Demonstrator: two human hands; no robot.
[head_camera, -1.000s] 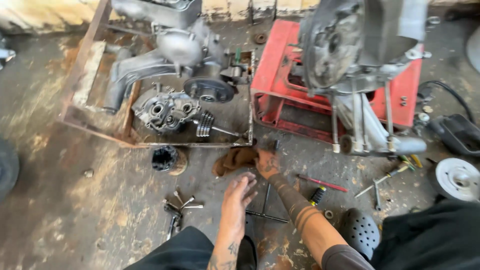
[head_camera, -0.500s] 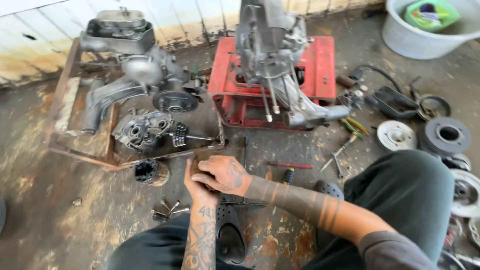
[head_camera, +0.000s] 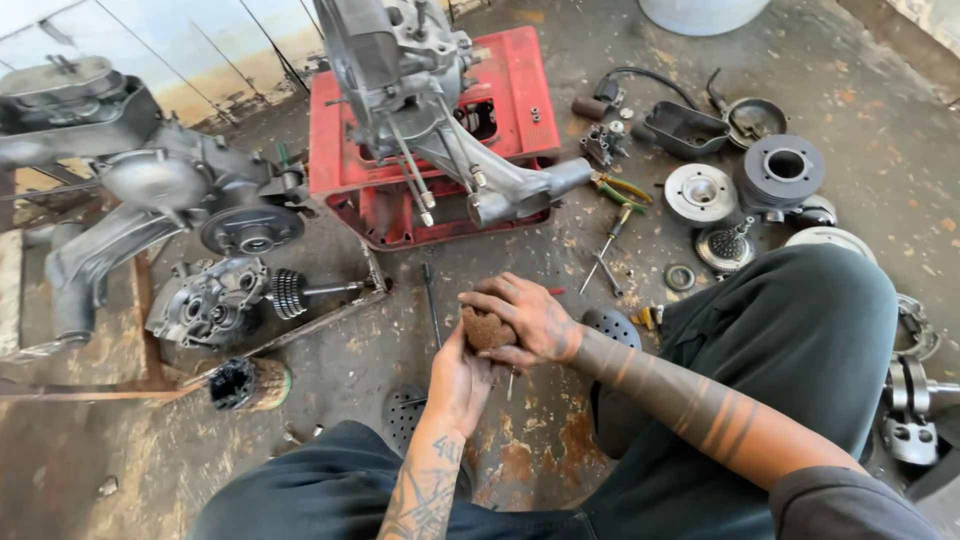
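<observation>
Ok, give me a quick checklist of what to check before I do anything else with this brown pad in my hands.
1. Pad held by both hands: ok, left hand under it, right hand over it.
2. Pad clear of the floor: ok.
3. Screwdriver apart from hands: ok.
4. Engine seated on red stand: ok, looks steady.
5. Pad's wear: cannot tell.

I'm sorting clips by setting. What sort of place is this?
Probably a small engine repair workshop: an engine stands on a red stand, a cylinder and screwdriver lie on the stained concrete floor.
</observation>
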